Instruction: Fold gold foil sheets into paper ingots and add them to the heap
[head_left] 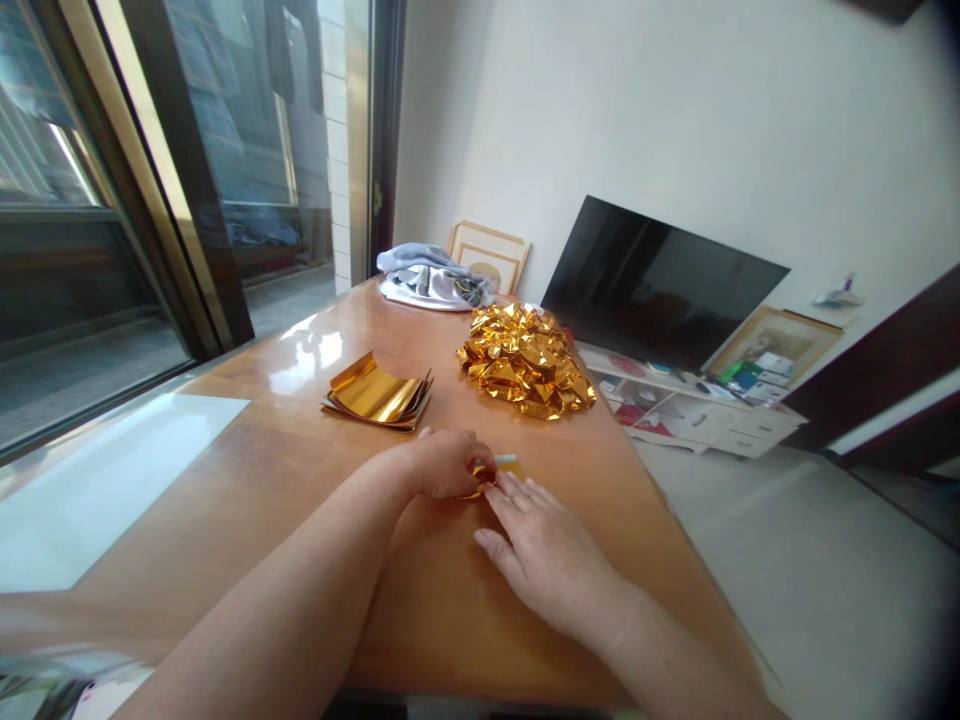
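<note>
On the brown table, a small piece of gold foil paper (pixel 511 466) lies under my fingers, mostly hidden by them. My left hand (pixel 448 463) is closed, its curled fingers gripping the paper's near left part. With fingers stretched out and thumb apart, my right hand (pixel 547 545) rests its fingertips on the paper's near edge. A stack of gold foil sheets (pixel 377 392), with the top ones curling upward, sits beyond my left hand. Farther off to the right is a heap of folded gold foil pieces (pixel 525 360).
The glossy table (pixel 420 610) runs away from me, its right edge dropping to a tiled floor. Folded grey-blue cloth (pixel 431 278) lies at its far end. A whitish sheet (pixel 112 490) covers the left side. Beyond stand a television (pixel 660 285) and a white cabinet (pixel 697 415).
</note>
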